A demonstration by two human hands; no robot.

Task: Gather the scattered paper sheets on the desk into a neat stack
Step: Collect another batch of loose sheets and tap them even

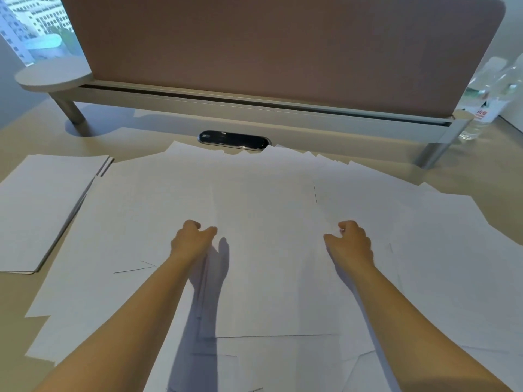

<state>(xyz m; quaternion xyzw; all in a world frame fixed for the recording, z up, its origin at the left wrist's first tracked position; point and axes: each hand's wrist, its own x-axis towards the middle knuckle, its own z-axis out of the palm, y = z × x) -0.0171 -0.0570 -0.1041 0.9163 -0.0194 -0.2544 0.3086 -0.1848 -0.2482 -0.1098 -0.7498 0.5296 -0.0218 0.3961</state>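
Several white paper sheets (135,210) lie fanned and overlapping across the middle of the desk (17,295). One sheet (266,250) lies on top in the centre. My left hand (192,240) has curled fingers and pinches that sheet's left edge. My right hand (351,243) is curled the same way and pinches its right edge. A separate, squared-up stack of paper (48,205) lies apart at the left side of the desk.
A brown divider screen (283,46) on a raised grey shelf (254,108) closes off the back of the desk. A black oval cable port (233,140) sits just behind the sheets. Clear plastic bottles (486,94) stand at the back right.
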